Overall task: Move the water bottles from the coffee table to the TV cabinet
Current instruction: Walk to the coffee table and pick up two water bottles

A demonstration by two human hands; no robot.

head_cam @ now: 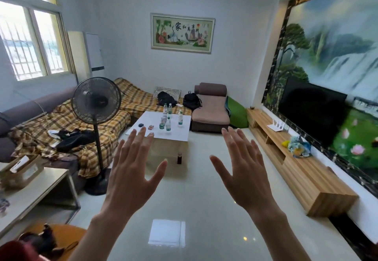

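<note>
On the white coffee table (180, 136) in the middle of the room stand the water bottles (168, 124), several small clear plastic ones with pale caps and green labels, all upright and grouped close together. The left hand (131, 170) and the right hand (245, 170) are raised in front of the camera, well apart, fingers spread wide, holding nothing. The long wooden TV cabinet (302, 170) runs along the right wall under the black television (311, 105), and no bottle is on it
</note>
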